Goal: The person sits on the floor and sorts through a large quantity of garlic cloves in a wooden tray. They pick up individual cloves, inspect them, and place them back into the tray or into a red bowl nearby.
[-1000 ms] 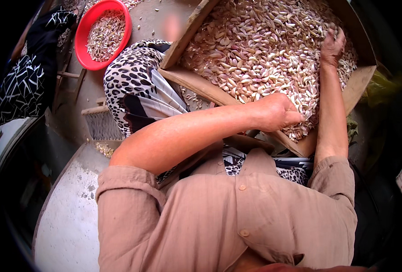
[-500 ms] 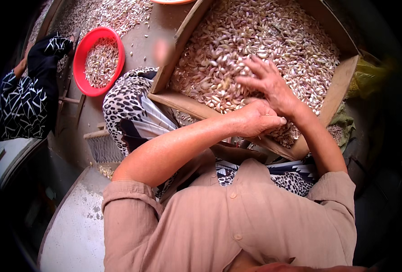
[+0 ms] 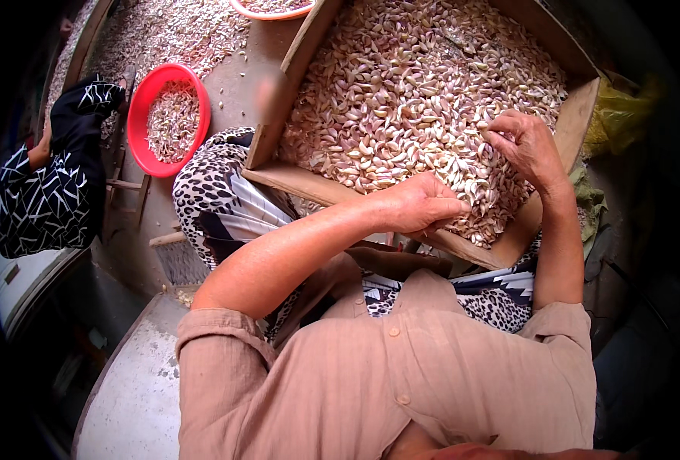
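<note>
Soft pinch, low wrist

Right hand (image 3: 530,146) in a narrow pinch, thumb and finger close just above the cloves (image 3: 409,115); no telling of a clove between the tips. Left hand (image 3: 429,205) loosely curled, thumb out, left of the right hand and over the tray's (image 3: 301,184) near edge; contents hidden. Cloves beneath the right hand and spread beyond the left. Best to take from the top layer rather than dig, squeeze lightly to avoid bruising, and keep the left hand clear of the right's reach.
</note>
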`<state>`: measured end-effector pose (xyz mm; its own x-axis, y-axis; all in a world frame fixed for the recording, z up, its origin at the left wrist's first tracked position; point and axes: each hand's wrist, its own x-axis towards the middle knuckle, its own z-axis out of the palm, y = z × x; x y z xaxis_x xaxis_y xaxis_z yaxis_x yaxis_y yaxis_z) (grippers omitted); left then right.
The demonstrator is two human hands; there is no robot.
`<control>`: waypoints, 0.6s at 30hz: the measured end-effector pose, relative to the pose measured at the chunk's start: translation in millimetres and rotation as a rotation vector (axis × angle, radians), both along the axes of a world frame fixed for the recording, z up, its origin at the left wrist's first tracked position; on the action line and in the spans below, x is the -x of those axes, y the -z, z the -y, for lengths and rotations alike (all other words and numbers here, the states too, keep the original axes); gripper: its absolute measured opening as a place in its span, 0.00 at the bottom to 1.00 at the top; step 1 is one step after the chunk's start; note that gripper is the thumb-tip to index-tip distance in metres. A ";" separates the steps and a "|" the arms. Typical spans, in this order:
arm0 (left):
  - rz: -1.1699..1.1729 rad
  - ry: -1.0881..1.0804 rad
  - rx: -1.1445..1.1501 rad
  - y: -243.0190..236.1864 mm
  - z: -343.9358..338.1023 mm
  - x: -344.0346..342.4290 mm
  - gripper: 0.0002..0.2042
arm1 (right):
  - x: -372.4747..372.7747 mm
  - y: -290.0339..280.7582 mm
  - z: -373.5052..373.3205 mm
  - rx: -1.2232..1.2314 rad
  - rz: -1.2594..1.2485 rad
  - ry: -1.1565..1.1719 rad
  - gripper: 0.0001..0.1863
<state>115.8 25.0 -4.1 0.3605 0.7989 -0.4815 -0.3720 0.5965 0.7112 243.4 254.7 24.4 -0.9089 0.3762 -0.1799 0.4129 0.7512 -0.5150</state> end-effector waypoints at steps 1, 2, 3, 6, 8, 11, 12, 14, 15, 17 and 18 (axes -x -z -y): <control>0.000 -0.005 0.007 -0.6 0.8 0.3 0.24 | 1.3 2.6 -0.5 -0.013 -0.005 0.008 0.09; -0.011 -0.003 0.008 -1.6 1.0 0.8 0.24 | 4.3 3.7 0.5 -0.030 0.022 0.007 0.08; -0.023 -0.002 0.010 -3.2 0.7 1.5 0.25 | 7.6 8.9 1.5 -0.006 -0.029 0.014 0.08; -0.016 -0.003 0.015 -3.1 -0.1 0.0 0.25 | 20.3 17.2 11.8 0.141 -0.145 0.078 0.07; -0.009 -0.002 0.021 -1.7 -2.0 -1.6 0.25 | 22.4 27.7 8.5 0.053 -0.162 0.064 0.07; -0.023 -0.008 0.050 -0.9 0.0 -1.1 0.25 | 24.3 35.0 0.6 -0.032 -0.157 0.135 0.07; -0.025 -0.011 0.058 -1.9 0.0 -1.1 0.25 | 22.2 36.5 -4.9 -0.066 -0.161 0.148 0.08; -0.009 -0.013 0.040 -4.5 0.3 2.5 0.25 | 17.7 39.2 -13.4 -0.121 -0.151 0.179 0.09; -0.013 -0.010 0.031 -3.3 -0.2 3.1 0.25 | 14.8 39.1 -17.5 -0.147 -0.133 0.197 0.09; -0.019 -0.003 0.020 -1.2 0.5 1.9 0.25 | 10.5 39.3 -22.3 -0.186 -0.115 0.217 0.09; -0.024 0.002 0.031 -1.2 0.5 1.4 0.25 | 9.9 38.4 -25.5 -0.203 -0.115 0.218 0.09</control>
<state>114.4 24.5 -2.9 0.3507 0.7827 -0.5141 -0.3538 0.6190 0.7011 233.5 280.2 -14.0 -0.8131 0.5818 0.0177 0.5232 0.7439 -0.4158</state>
